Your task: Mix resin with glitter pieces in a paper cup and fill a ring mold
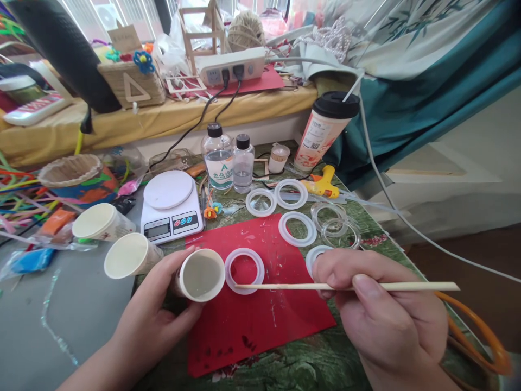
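A paper cup (201, 275) with clear liquid in it is held by my left hand (158, 309), fingers and thumb curled round its side. Just right of the cup, a white translucent ring mold (260, 271) lies on a red sheet (285, 320). My right hand (378, 315) pinches a thin wooden stick (301, 286) that points left, its tip over the near part of the ring. Another ring mold (311, 259) is partly hidden behind my right hand. More ring molds (298, 228) lie farther back, beside several clear rings (348, 233).
Two paper cups (127, 256) and a white kitchen scale (171, 203) stand at the left. Behind are two black-capped bottles (243, 168), a tall drink cup (321, 136) and a yellow glue gun (325, 183). An orange handle (488, 336) sits at the right edge.
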The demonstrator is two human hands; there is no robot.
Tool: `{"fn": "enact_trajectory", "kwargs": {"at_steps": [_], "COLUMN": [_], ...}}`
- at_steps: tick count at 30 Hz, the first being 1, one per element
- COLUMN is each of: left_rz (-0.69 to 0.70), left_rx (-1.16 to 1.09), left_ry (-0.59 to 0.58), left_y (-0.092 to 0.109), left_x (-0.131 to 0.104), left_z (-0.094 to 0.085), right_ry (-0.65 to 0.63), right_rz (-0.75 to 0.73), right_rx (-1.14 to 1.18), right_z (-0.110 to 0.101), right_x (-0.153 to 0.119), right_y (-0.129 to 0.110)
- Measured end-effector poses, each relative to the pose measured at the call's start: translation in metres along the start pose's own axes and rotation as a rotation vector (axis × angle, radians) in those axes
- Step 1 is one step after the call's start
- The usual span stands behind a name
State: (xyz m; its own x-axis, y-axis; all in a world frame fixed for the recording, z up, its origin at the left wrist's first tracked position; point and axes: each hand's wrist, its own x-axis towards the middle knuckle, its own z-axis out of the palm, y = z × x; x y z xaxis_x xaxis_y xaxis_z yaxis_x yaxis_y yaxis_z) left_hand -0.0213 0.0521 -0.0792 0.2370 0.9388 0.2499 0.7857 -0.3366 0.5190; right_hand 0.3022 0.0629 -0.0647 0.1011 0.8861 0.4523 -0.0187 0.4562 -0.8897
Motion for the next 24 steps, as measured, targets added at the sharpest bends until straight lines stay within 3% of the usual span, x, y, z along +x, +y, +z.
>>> {"fn": "enact_trajectory", "kwargs": {"at_steps": [24], "left_rz": [-0.004], "left_rx": [0.016], "left_ry": [-0.024], "left_y": [-0.0048], "left_x": [-0.0024], "left_z": [0.0012], "right_ry": [0.187], "right_rz": [0.04], "right_rx": [0.039], "right_z": [0.0006], "right_x": [0.0086], "right_y": [-0.0051]}}
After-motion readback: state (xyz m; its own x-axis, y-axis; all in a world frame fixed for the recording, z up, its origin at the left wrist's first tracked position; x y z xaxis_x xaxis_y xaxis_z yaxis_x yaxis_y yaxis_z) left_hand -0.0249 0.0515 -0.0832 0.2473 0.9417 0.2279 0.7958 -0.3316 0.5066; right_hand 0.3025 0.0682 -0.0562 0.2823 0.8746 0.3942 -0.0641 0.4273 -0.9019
